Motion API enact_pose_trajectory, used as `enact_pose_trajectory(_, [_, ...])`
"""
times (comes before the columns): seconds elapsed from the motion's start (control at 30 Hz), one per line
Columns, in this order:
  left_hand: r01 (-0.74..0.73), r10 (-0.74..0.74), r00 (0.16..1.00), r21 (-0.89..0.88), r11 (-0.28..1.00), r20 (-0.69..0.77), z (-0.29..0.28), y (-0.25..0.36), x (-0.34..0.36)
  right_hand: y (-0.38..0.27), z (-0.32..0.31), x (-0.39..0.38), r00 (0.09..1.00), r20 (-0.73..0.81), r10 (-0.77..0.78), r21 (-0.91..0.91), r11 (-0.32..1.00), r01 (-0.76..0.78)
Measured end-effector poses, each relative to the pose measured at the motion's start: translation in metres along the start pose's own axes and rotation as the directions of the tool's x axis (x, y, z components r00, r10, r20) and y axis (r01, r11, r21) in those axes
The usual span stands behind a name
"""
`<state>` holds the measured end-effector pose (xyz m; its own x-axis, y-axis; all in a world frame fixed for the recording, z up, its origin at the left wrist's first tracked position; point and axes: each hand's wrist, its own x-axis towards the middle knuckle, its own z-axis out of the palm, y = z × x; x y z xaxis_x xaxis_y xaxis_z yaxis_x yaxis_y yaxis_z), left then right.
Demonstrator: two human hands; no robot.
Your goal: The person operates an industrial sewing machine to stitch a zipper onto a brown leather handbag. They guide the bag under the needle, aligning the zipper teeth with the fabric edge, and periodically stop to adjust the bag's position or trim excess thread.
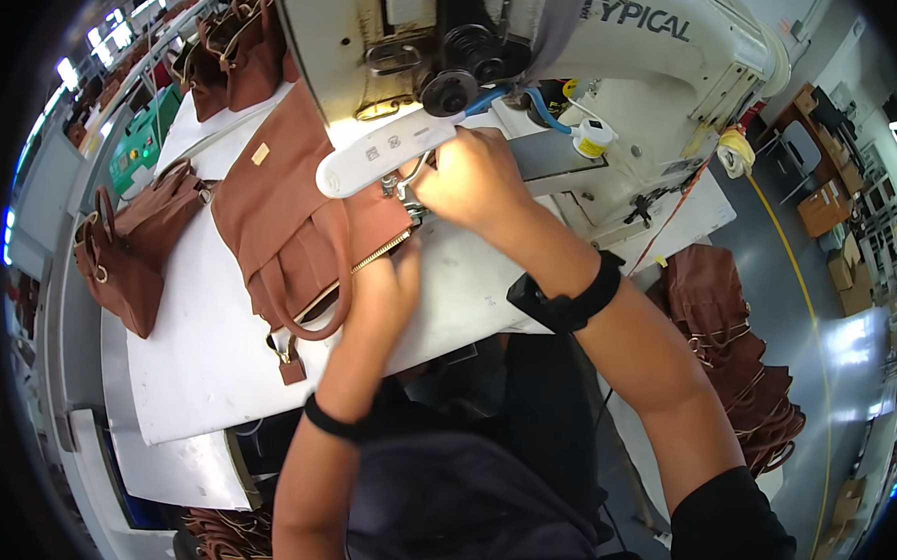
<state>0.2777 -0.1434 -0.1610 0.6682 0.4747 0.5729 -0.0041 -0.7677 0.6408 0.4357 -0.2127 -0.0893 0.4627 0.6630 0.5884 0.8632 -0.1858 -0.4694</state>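
Both bare hands are brought to one end of a brown leather handbag [255,201]. By the left hand [376,295], the bag's edge is met beside a brass-toned zip [382,249]; its fingertips are partly hidden, and whether anything is gripped cannot be told. At the metal fittings [408,190] under the machine head, the right hand [478,176] is bent with curled fingers; its fingertips are covered, so its grip cannot be told either.

The handbag is laid on a white tabletop [188,389], its zipped end set beneath the machine head. A small gold-toned rectangular plate [261,154] is fixed to its smooth panel, and a rounded brown handle [340,293] is looped toward the person.

The view of the sewing point is blocked by a pale oblong bar with rounded ends [379,159]. Above, the space is filled by a bulky off-white sewing machine [667,84]. More brown handbags [134,251] are stood at the left, and a heap of brown leather pieces [731,342] is piled at the right.
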Motion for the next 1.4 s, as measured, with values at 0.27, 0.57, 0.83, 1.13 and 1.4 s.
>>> enact_pose_trajectory(0.27, [-0.229,0.331,0.933,0.471,0.852,-0.144,-0.049,0.053,0.002,-0.01,0.006,-0.021,0.886,-0.453,-0.101,-0.053,0.995,0.086])
enact_pose_trajectory(0.57, [-0.43,0.454,0.891,0.292,0.854,-0.015,-0.062,0.014,0.025,0.005,0.012,-0.025,0.838,-0.492,-0.237,-0.081,0.971,0.226])
enact_pose_trajectory(0.83, [-0.328,0.358,0.93,0.249,0.911,-0.085,-0.055,0.016,0.022,-0.008,0.003,-0.032,0.881,-0.435,-0.185,-0.04,0.982,0.186])
enact_pose_trajectory(1.13, [-0.336,0.37,0.926,0.281,0.899,-0.074,-0.054,0.019,0.023,-0.006,0.004,-0.033,0.879,-0.439,-0.185,-0.104,0.982,0.155])
enact_pose_trajectory(1.4, [-0.403,0.407,0.912,0.303,0.864,0.054,-0.072,0.023,0.028,-0.006,0.005,-0.034,0.869,-0.457,-0.192,-0.119,0.981,0.155])
